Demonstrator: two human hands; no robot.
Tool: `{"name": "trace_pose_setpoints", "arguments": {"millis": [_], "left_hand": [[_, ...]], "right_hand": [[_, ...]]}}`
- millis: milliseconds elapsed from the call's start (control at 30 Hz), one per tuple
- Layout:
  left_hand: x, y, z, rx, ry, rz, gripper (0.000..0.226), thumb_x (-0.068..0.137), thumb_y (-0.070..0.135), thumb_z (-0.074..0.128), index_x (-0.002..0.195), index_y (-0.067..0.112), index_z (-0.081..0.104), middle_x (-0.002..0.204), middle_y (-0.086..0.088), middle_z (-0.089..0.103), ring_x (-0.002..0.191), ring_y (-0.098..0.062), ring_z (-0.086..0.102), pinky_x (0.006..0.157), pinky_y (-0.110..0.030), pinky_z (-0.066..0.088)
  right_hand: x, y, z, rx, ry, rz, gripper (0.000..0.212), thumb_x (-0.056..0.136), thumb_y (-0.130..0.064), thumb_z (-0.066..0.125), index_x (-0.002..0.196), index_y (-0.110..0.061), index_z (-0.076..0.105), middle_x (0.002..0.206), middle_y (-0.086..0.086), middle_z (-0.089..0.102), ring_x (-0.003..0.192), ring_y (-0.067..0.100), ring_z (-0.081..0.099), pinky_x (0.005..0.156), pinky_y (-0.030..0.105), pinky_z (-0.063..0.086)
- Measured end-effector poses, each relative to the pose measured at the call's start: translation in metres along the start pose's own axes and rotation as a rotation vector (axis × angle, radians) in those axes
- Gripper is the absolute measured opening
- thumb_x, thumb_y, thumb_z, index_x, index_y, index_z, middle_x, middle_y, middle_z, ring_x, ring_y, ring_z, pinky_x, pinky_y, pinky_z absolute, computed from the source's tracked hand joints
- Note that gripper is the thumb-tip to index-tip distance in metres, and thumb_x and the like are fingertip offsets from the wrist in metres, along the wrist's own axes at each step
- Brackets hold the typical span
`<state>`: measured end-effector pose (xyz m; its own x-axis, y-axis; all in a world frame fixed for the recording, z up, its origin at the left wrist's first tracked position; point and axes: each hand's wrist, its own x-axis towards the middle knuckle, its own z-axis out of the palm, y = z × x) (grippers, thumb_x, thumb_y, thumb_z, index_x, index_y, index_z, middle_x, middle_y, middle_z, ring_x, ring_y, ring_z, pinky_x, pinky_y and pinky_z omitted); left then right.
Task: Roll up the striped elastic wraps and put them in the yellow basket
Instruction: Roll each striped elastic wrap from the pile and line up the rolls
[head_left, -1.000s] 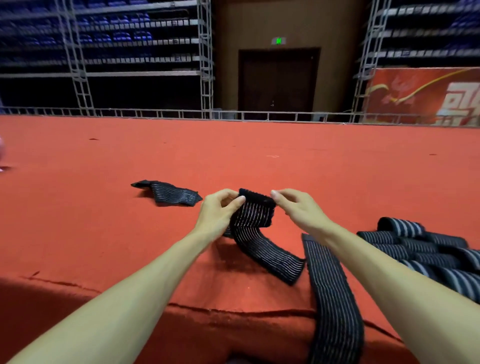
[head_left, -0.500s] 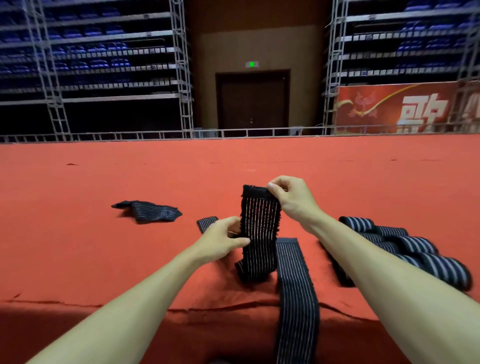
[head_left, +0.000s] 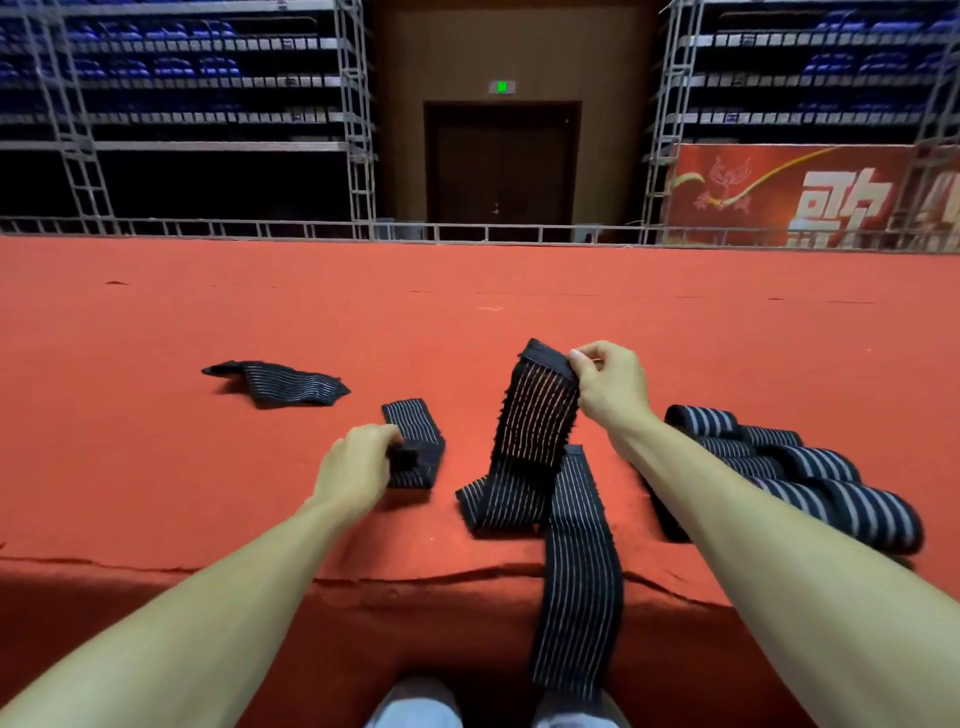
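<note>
Striped wrap raised, left hand now gripping short wrap

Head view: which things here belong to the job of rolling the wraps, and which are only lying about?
Job:
- lifted wrap, pinched by right hand
- short wrap, gripped by left hand
- long wrap over the edge
- crumpled wrap
- pile of wraps
- yellow basket: not in view

Not the job:
- banner
- door
- exit sign
- scaffolding

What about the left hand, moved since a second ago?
Yes: left hand quit the raised wrap, shifting left toward the crumpled wrap, onto a short strip.
</note>
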<state>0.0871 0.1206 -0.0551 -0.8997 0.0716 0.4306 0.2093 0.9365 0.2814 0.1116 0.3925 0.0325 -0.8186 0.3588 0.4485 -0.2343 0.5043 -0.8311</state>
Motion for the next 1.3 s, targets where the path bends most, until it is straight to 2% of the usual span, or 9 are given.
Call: {"name": "trace_pose_setpoints", "arguments": {"millis": [167, 333, 433, 533, 600, 700, 933, 1100, 1300], "left_hand": [[-0.003, -0.022, -0.007, 0.235, -0.189, -0.186, 0.053, 0.082, 0.021, 0.062, 0.134, 0.028, 0.053, 0.133, -0.004, 0.052, 0.126, -0.026, 0.049, 0.102, -0.035, 0.039], [0.000, 0.017, -0.021, -0.347, -0.427, -0.046, 0.108, 0.071, 0.028, 0.084, 0.155, 0.022, 0.017, 0.161, -0.001, 0.014, 0.147, -0.019, 0.015, 0.120, -0.035, 0.016], [0.001, 0.047, -0.031, -0.809, -0.539, 0.006, 0.094, 0.076, 0.020, 0.083, 0.152, 0.021, 0.028, 0.151, 0.006, 0.035, 0.141, -0.009, 0.031, 0.110, -0.025, 0.029], [0.002, 0.069, -0.037, -0.935, -0.485, 0.068, 0.033, 0.087, 0.017, 0.072, 0.119, 0.019, 0.063, 0.115, 0.002, 0.067, 0.103, -0.009, 0.062, 0.096, -0.031, 0.047], [0.000, 0.082, -0.047, -0.984, -0.488, 0.055, 0.011, 0.096, 0.016, 0.059, 0.106, 0.018, 0.064, 0.100, -0.003, 0.069, 0.081, -0.013, 0.065, 0.078, -0.028, 0.053], [-0.003, 0.098, -0.070, -1.048, -0.516, 0.066, 0.016, 0.099, 0.014, 0.054, 0.112, 0.010, 0.062, 0.096, -0.009, 0.068, 0.072, -0.017, 0.064, 0.061, -0.025, 0.055], [-0.008, 0.112, -0.122, -1.212, -0.706, 0.051, 0.026, 0.097, 0.011, 0.057, 0.122, 0.003, 0.059, 0.105, -0.010, 0.069, 0.076, -0.017, 0.064, 0.057, -0.026, 0.053], [-0.014, 0.107, -0.118, -1.272, -0.741, -0.021, 0.028, 0.096, 0.011, 0.058, 0.123, 0.004, 0.060, 0.099, -0.006, 0.071, 0.068, -0.011, 0.062, 0.053, -0.020, 0.049], [-0.021, 0.088, -0.070, -1.239, -0.760, -0.160, 0.018, 0.096, 0.011, 0.058, 0.112, 0.012, 0.067, 0.096, -0.002, 0.070, 0.062, -0.008, 0.060, 0.056, -0.021, 0.047]], "right_hand": [[-0.003, -0.013, 0.017, 0.087, -0.095, -0.055, 0.012, 0.094, -0.024, 0.062, 0.085, -0.019, 0.067, 0.077, -0.006, 0.066, 0.071, 0.010, 0.061, 0.064, 0.029, 0.048], [-0.009, -0.036, 0.020, 0.278, -0.204, -0.020, 0.014, 0.088, -0.020, 0.072, 0.088, -0.007, 0.067, 0.066, 0.004, 0.062, 0.035, 0.007, 0.046, 0.041, 0.022, 0.040], [-0.012, -0.050, 0.017, 0.372, -0.227, -0.007, 0.013, 0.085, -0.016, 0.074, 0.082, -0.007, 0.065, 0.065, 0.003, 0.062, 0.037, 0.007, 0.049, 0.045, 0.022, 0.045], [-0.015, -0.065, 0.004, 0.474, -0.243, 0.011, 0.010, 0.085, -0.009, 0.072, 0.082, -0.005, 0.064, 0.065, 0.002, 0.063, 0.043, 0.008, 0.055, 0.050, 0.020, 0.050], [-0.015, -0.072, -0.007, 0.537, -0.267, 0.007, 0.007, 0.085, -0.003, 0.071, 0.085, -0.004, 0.064, 0.071, 0.007, 0.066, 0.052, 0.011, 0.063, 0.058, 0.021, 0.055], [-0.013, -0.084, -0.025, 0.533, -0.254, -0.011, 0.008, 0.085, 0.002, 0.068, 0.089, -0.004, 0.065, 0.077, 0.009, 0.066, 0.057, 0.011, 0.067, 0.060, 0.022, 0.054], [-0.006, -0.107, -0.043, 0.382, -0.094, -0.089, 0.011, 0.085, -0.013, 0.073, 0.094, -0.008, 0.072, 0.072, -0.007, 0.060, 0.043, -0.012, 0.047, 0.045, 0.006, 0.036], [-0.006, -0.095, -0.038, 0.297, -0.144, -0.039, 0.016, 0.084, -0.024, 0.075, 0.093, -0.011, 0.072, 0.078, -0.005, 0.064, 0.061, 0.001, 0.050, 0.054, 0.017, 0.036], [-0.005, -0.050, -0.022, 0.212, -0.322, 0.075, 0.007, 0.085, -0.005, 0.072, 0.082, -0.008, 0.066, 0.074, 0.006, 0.060, 0.060, 0.014, 0.050, 0.051, 0.023, 0.041]]}}
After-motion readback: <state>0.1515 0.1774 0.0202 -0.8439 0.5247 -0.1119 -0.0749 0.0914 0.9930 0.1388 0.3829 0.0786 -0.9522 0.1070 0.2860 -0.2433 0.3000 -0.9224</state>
